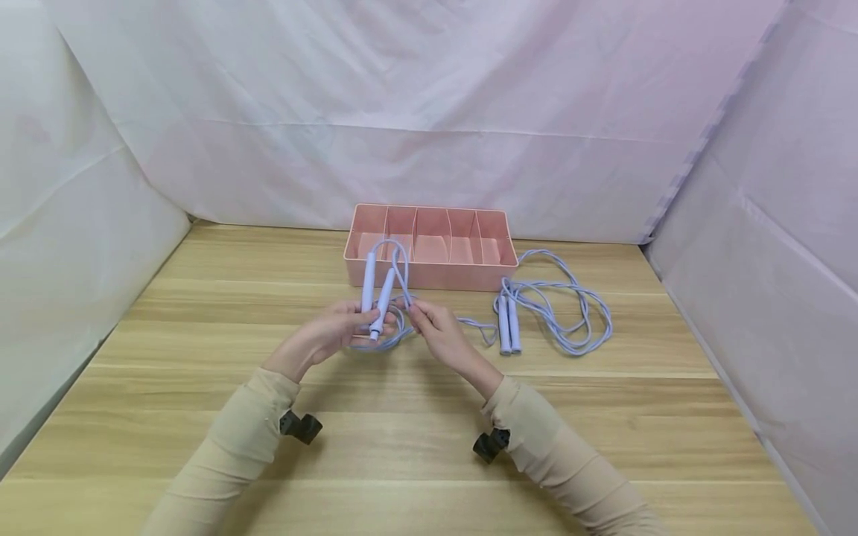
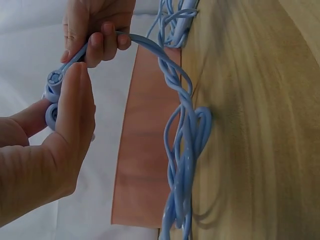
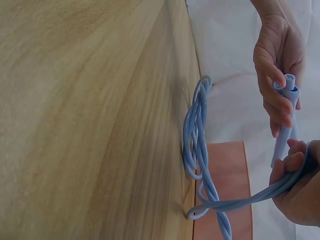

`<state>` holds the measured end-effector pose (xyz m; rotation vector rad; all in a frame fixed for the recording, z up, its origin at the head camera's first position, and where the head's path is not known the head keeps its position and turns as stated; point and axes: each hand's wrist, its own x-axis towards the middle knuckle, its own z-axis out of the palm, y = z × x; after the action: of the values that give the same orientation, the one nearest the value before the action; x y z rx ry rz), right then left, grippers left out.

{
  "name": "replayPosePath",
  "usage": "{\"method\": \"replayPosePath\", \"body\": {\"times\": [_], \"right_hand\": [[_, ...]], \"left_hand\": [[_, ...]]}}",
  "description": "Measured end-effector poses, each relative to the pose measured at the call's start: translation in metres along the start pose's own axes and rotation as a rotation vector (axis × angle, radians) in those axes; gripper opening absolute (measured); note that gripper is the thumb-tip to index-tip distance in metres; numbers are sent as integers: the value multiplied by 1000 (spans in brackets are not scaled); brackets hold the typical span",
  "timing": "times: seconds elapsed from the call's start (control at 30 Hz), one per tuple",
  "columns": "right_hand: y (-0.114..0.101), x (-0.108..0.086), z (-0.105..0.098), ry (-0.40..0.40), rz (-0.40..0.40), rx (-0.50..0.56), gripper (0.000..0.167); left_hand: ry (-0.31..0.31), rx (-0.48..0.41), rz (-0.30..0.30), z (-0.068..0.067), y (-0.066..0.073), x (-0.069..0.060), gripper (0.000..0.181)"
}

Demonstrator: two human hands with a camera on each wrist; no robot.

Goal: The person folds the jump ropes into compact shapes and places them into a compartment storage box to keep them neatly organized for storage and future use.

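My left hand holds the two pale blue handles of a jump rope, pinched between thumb and fingers above the table. In the left wrist view the handle ends face the camera, one above the other. Close by on the right, my right hand grips the rope's blue cord between thumb and curled fingers. Below the hands, more of the cord hangs in twisted loops. A second jump rope lies on the table to the right, its handles side by side and its cord loosely coiled.
A pink box with several compartments stands at the back of the wooden table, just beyond the hands. White cloth hangs behind the table and along both sides.
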<state>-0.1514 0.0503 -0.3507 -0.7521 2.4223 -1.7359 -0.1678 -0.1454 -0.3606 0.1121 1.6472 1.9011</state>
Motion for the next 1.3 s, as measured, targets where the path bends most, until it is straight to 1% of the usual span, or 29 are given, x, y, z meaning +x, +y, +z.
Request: {"method": "replayPosePath", "body": {"times": [0.03, 0.13, 0.2, 0.27, 0.37, 0.43, 0.5, 0.63, 0.73, 0.83, 0.93, 1.03, 1.17, 1.23, 1.3], "right_hand": [[1, 0, 0, 1, 6, -9, 27], [16, 1, 1, 14, 21, -21, 27], [27, 3, 3, 29, 14, -29, 28], [38, 5, 5, 48, 7, -29, 28], [41, 5, 8, 63, 6, -28, 28], [42, 5, 9, 56, 14, -33, 29], [43, 5, 11, 46, 17, -38, 30], [44, 5, 12, 42, 1, -60, 28], [46, 4, 12, 39, -17, -68, 27], [46, 2, 11, 37, -11, -52, 29], [42, 1, 6, 53, 13, -5, 31], [28, 1, -4, 105, 40, 42, 29], [9, 6, -17, 197, 25, 69, 26], [7, 11, -22, 238, 22, 76, 26], [12, 15, -27, 277, 32, 89, 27]], "left_hand": [[-3, -7, -13, 0, -1, 0, 39], [-32, -17, -35, -1, -1, -2, 36], [-53, -13, -41, -2, -2, -3, 35], [-70, -11, -41, -3, -3, -4, 37], [-91, -18, -30, -4, -4, -4, 43], [-103, -30, -26, -3, -5, -2, 47], [-108, -57, -35, -2, -6, -1, 49], [-76, -86, -73, 1, -6, -1, 46], [-56, -86, -95, 1, -6, -1, 43], [-60, -88, -99, -1, -8, -1, 45], [-81, -82, -96, -6, -11, -2, 48], [-111, -61, -104, -11, -15, -4, 48], [-156, -69, -126, -14, -21, -7, 47], [-178, -83, -133, -14, -24, -8, 47], [-202, -92, -139, -15, -26, -10, 46]]}}
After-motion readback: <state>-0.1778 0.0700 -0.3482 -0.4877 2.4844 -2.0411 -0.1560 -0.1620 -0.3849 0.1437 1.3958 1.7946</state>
